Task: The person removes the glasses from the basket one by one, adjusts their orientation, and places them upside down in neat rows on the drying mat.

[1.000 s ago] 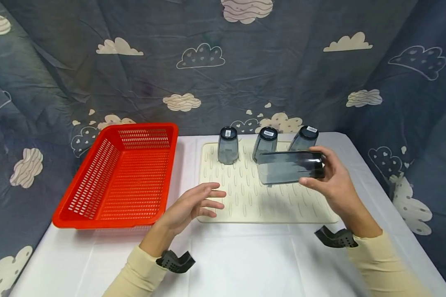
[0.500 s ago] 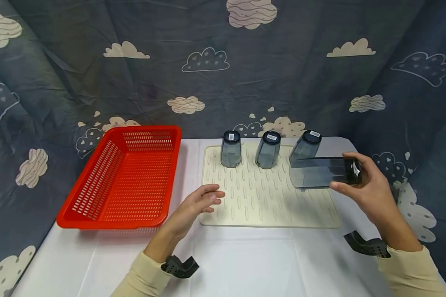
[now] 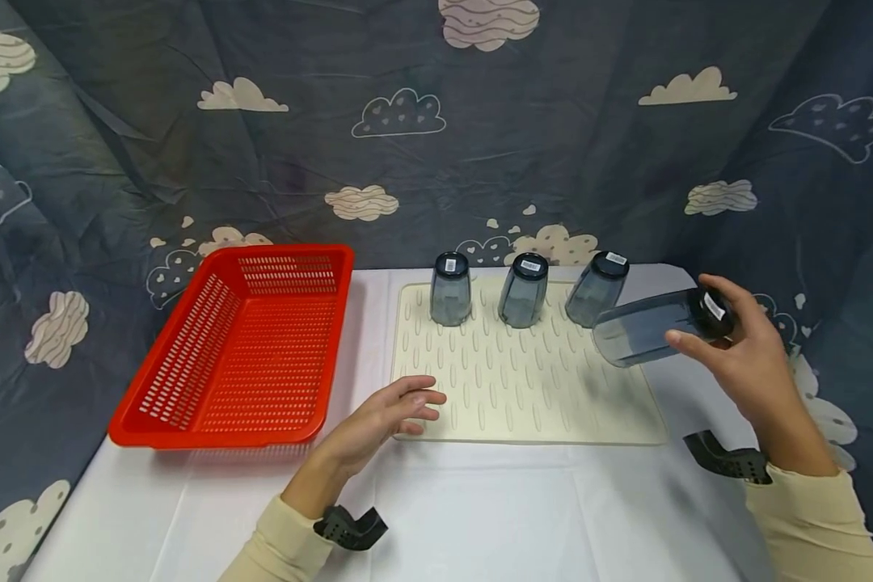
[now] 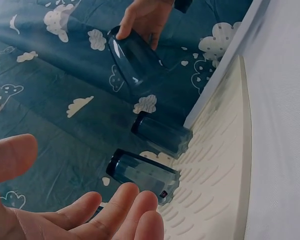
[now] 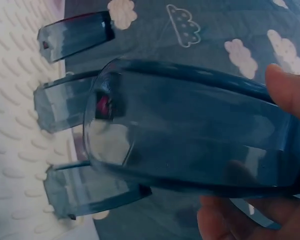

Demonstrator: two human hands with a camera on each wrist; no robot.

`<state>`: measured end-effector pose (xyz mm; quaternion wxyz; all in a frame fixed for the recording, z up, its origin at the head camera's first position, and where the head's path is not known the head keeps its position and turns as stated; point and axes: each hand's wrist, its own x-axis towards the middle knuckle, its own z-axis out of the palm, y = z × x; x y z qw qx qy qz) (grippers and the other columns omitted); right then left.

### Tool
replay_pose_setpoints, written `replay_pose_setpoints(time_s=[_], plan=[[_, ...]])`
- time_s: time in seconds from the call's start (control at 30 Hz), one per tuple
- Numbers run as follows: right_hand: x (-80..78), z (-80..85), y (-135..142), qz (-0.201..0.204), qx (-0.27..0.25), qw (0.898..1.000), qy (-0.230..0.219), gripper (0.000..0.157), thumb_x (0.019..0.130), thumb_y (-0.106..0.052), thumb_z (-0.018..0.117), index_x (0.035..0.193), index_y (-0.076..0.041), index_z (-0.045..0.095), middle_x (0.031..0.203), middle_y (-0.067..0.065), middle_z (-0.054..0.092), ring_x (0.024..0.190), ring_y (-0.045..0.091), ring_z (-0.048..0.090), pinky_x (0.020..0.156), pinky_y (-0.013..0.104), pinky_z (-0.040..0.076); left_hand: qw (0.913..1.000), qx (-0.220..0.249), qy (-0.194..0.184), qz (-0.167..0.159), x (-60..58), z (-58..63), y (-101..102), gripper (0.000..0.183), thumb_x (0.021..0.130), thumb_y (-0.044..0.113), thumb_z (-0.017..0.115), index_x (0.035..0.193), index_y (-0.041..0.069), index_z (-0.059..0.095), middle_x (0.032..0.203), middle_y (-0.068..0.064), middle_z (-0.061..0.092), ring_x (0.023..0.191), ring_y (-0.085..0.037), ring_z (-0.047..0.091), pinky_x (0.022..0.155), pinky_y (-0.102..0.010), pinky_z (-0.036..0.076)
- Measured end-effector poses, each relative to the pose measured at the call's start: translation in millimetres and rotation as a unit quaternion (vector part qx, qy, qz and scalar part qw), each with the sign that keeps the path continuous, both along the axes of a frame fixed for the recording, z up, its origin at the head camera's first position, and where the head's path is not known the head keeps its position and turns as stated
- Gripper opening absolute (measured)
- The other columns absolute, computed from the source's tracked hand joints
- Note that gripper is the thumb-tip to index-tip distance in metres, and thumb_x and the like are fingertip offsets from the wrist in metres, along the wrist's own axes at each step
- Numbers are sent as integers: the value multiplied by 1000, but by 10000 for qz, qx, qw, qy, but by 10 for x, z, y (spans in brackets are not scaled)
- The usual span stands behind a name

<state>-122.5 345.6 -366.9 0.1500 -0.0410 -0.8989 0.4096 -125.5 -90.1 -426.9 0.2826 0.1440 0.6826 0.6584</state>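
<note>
My right hand (image 3: 752, 364) grips a smoky blue drinking glass (image 3: 647, 327) by its dark, labelled base. The glass is tilted, its mouth pointing left and a little down, above the right side of the cream ridged mat (image 3: 509, 396). In the right wrist view the glass (image 5: 190, 130) fills the middle, with thumb and fingers on opposite sides near the base. Three matching glasses stand upside down along the mat's back: a left one (image 3: 450, 291), a middle one (image 3: 524, 293) and a right one (image 3: 598, 289). My left hand (image 3: 378, 420) hovers by the mat's front left corner, fingers loosely bent, holding nothing.
A red plastic basket (image 3: 221, 436) with slotted walls stands on the left of the white-covered table (image 3: 480, 501). Dark cloth with a cloud pattern (image 3: 400, 186) hangs behind and at both sides.
My right hand has carried the glass to the right, away from the mat's middle, and its mouth has tipped downward. The left hand has stayed nearly in place.
</note>
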Motion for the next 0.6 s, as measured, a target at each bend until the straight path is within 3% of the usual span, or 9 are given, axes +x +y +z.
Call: replay_pose_setpoints(time_s=[0.17, 0.3, 0.53, 0.6], plan=[[-100, -89, -12, -86, 175, 9994, -296, 91, 87, -29, 76, 158, -22, 20, 155, 26, 34, 102, 2, 43, 67, 4, 37, 10000, 3, -42, -2, 6, -7, 9, 53, 103, 27, 45, 149, 2, 35, 146, -23, 49, 127, -30, 56, 99, -32, 47], [-195, -187, 0, -122, 271, 9987, -426, 88, 86, -33, 77, 155, -12, 25, 147, 24, 41, 97, 8, 45, 64, 8, 39, 10000, -3, -61, 2, 11, -15, 8, 54, 103, 27, 45, 149, 2, 34, 147, -23, 49, 128, -33, 55, 100, -33, 47], [-373, -335, -63, 25, 395, 9980, -488, 87, 84, -34, 79, 153, -11, 31, 145, 21, 45, 118, 34, 48, 68, 10, 38, 9998, 14, -173, 44, 22, -53, -1, 53, 103, 25, 46, 149, 1, 34, 146, -24, 49, 126, -30, 57, 99, -32, 48], [-403, -364, -80, 63, 394, 9982, -446, 86, 84, -30, 80, 152, -11, 32, 145, 21, 46, 119, 35, 48, 69, 10, 37, 9998, 31, -179, 86, 19, -62, -3, 52, 103, 25, 46, 149, 2, 36, 146, -23, 49, 125, -30, 57, 98, -32, 48]])
